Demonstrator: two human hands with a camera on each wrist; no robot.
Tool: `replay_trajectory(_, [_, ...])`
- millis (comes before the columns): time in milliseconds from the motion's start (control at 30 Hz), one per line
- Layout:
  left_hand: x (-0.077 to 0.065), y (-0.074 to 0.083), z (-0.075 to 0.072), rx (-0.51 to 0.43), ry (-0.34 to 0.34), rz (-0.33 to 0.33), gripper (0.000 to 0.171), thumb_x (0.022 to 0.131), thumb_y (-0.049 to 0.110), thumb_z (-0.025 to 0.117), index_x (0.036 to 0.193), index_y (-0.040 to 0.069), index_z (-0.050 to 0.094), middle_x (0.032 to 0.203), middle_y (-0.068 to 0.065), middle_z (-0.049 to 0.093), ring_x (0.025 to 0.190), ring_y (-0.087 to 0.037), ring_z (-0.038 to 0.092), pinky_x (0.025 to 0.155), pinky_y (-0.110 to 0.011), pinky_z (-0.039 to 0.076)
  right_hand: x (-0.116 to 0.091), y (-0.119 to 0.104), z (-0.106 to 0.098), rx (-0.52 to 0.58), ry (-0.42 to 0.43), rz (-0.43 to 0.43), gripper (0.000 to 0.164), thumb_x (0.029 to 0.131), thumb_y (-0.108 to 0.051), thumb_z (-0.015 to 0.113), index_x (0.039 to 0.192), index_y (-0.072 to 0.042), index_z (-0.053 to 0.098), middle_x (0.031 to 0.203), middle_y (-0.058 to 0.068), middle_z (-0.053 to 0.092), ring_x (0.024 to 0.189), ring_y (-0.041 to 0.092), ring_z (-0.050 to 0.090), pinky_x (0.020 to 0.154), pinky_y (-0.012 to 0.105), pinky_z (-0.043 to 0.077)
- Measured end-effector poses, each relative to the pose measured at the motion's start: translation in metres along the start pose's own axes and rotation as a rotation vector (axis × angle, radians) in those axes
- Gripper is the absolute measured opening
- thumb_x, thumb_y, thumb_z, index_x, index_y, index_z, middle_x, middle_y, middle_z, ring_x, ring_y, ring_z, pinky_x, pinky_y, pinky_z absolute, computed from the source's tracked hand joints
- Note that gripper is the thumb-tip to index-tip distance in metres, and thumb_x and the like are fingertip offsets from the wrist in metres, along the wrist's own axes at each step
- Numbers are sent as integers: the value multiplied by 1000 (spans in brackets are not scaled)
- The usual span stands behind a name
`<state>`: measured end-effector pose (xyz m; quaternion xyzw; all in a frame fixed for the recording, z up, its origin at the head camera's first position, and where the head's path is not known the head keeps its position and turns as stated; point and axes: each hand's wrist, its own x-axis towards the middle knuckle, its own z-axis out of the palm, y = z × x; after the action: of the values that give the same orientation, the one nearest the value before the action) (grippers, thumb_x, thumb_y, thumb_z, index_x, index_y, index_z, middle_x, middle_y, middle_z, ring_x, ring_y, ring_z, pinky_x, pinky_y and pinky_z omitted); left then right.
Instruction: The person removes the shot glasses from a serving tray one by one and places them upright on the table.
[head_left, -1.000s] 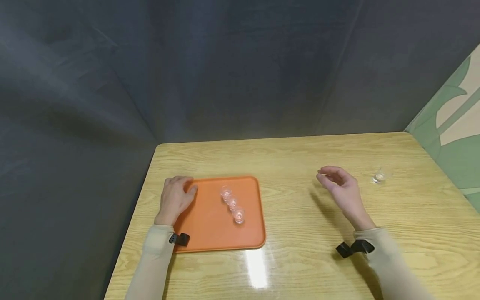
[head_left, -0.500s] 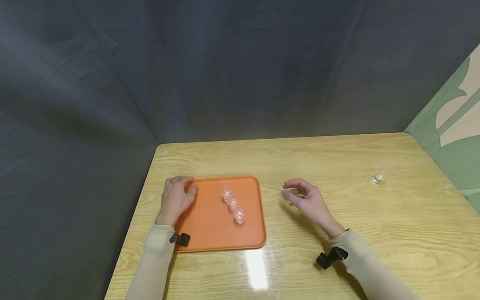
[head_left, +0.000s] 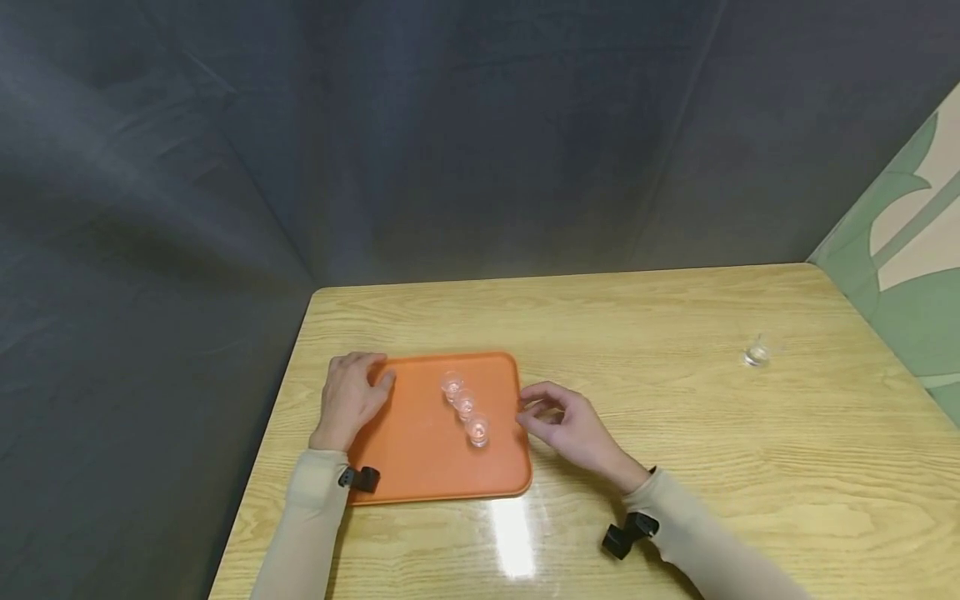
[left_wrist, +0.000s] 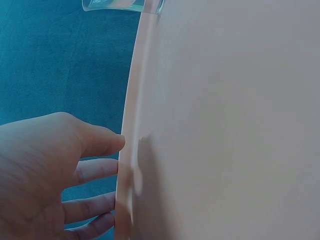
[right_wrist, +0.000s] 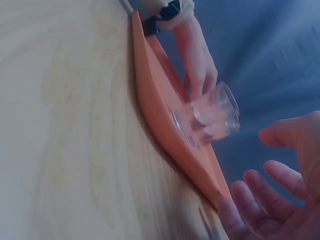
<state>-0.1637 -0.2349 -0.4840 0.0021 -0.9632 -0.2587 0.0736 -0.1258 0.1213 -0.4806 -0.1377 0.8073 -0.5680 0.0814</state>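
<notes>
An orange tray [head_left: 412, 467] lies on the left half of the table. Three small clear glasses stand on it in a slanting row: a far glass [head_left: 452, 386], a middle glass [head_left: 465, 405] and a near glass [head_left: 477, 431]. My left hand [head_left: 348, 400] rests along the tray's left side; in the left wrist view its fairly straight thumb and fingertips come right up to the tray rim [left_wrist: 131, 100]. At the opposite side is my right hand [head_left: 566, 425], thumb and fingers apart, fingertips close by the right rim. The right wrist view shows nothing between its fingers [right_wrist: 265, 197].
A single clear glass [head_left: 757, 355] stands far off to the right on the wooden table [head_left: 675, 317]. Dark cloth [head_left: 480, 142] hangs behind and to the left of the table. A leaf-patterned panel [head_left: 915, 242] borders the right side.
My right hand has travelled left across the table, from near the lone glass to the tray's right rim. The left hand, the tray and its glasses have kept their places.
</notes>
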Motion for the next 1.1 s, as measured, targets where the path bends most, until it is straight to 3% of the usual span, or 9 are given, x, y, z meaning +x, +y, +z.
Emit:
replay_trajectory(467, [0, 0, -2, 11, -18, -18, 40, 102, 28, 70, 134, 5, 73, 141, -24, 66, 134, -47, 51, 107, -61, 48, -1, -12, 31, -11, -71, -79, 30, 93, -11, 81, 121, -3, 73, 107, 9, 78, 95, 14, 72, 83, 27, 62])
replay_trajectory(1100, [1, -1, 0, 12, -19, -12, 40, 102, 29, 69, 134, 5, 73, 141, -24, 66, 134, -47, 51, 106, -61, 48, 5, -14, 42, -20, -169, -71, 39, 90, -13, 85, 125, -3, 72, 101, 9, 78, 85, 14, 74, 77, 26, 63])
